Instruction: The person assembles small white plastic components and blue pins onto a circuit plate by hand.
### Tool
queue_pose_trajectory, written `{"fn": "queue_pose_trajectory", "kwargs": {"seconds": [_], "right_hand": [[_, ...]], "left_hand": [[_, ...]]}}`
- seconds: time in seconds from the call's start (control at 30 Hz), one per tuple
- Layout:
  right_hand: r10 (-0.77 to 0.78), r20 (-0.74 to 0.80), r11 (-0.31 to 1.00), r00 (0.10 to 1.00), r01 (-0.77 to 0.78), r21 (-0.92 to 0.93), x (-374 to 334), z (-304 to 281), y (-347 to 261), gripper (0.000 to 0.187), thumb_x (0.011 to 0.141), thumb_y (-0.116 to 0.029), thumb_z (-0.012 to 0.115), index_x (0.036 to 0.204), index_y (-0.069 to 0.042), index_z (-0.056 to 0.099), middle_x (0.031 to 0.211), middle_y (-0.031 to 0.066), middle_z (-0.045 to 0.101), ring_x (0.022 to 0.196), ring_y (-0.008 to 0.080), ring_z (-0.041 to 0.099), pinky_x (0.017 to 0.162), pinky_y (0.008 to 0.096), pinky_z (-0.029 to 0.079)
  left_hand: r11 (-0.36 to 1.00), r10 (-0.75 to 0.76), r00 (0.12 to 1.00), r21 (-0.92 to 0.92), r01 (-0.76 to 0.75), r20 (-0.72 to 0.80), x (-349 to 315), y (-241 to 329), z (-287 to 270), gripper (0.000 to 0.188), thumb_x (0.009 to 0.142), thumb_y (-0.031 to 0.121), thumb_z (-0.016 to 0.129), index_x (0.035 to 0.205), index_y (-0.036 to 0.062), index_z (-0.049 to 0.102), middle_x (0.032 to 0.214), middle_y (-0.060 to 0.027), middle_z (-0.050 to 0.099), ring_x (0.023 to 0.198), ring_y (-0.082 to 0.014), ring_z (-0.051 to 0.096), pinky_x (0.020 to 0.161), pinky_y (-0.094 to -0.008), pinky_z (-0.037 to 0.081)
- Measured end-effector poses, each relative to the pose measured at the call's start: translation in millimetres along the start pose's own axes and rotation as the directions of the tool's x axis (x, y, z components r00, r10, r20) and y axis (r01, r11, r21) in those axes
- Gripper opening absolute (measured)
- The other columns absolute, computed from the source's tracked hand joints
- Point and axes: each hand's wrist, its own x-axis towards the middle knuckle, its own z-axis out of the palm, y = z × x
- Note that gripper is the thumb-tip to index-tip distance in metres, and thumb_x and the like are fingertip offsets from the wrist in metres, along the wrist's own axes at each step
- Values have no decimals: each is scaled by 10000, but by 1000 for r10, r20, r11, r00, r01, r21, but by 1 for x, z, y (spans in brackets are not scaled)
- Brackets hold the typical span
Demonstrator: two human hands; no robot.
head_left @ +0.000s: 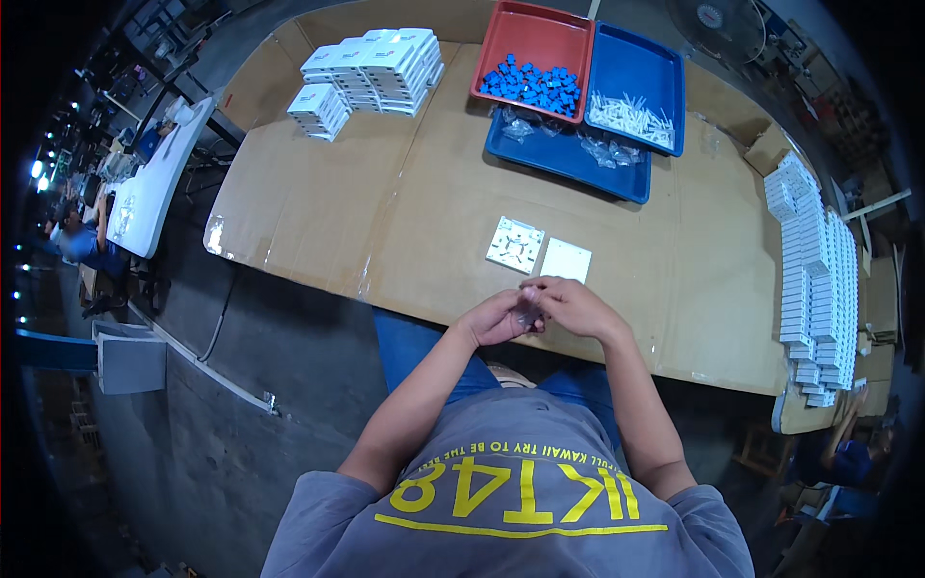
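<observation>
Fingers (pixel 533 294) of both my hands meet at the near edge of the cardboard-covered surface (pixel 318 222), pinching a small clear packet (pixel 527 315) between my left hand (pixel 499 321) and right hand (pixel 570 306). Two white square plates (pixel 515 244) lie just beyond.

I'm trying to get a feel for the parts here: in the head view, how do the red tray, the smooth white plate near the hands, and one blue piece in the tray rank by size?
1. Red tray: largest by far.
2. Smooth white plate: much smaller; it lies nearer the camera, yet the tray clearly outsizes it.
3. One blue piece: smallest; dozens fit in the tray.
</observation>
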Motion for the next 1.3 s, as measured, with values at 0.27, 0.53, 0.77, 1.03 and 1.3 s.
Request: {"fn": "queue_pose_trajectory", "kwargs": {"seconds": [0.27,0.53,0.77,1.03,1.3], "right_hand": [[-9,20,1000,1000,9,-5,-1,-11,-2,373,1090,-294,579,1174,33,738,1352,204,679,919,228,721,863,345,563],[-42,182,978,983,77,-193,0,-31,-11,311,1048,-256,611,1100,8,768,1473,212,613,1140,359,707,997,375,526],[-108,-466,988,878,149,50,47,-139,34,208,1021,-146,673,1162,-9,744,1075,108,764,1016,161,683,926,310,534],[-413,-846,888,337,-58,-457,152,-270,67,178,960,-128,692,1102,-47,761,1074,157,731,945,324,714,868,403,561],[-391,-805,806,446,-256,-534,168,-295,81,151,928,-171,712,1009,-61,778,1008,144,695,976,354,683,848,464,553]], "left_hand": [[998,-31,997,-61,35,65,-1,3,1,348,1109,349,530,1265,51,620,1099,-71,693,939,-170,659,884,-341,533],[993,-101,992,-71,96,-76,4,6,5,358,1123,321,522,1313,28,601,1099,-65,679,932,-161,641,842,-334,527],[971,-189,980,-158,178,-56,11,19,15,569,1154,470,334,1415,16,556,1021,-80,646,690,-144,488,708,-297,448],[963,-202,978,-197,187,-59,14,19,10,637,1147,513,296,1419,-6,547,1039,-102,657,734,-162,531,754,-322,451],[948,-226,973,-243,208,-50,21,25,13,630,1148,499,286,1465,6,519,1076,-103,653,795,-174,545,782,-333,463]]}}
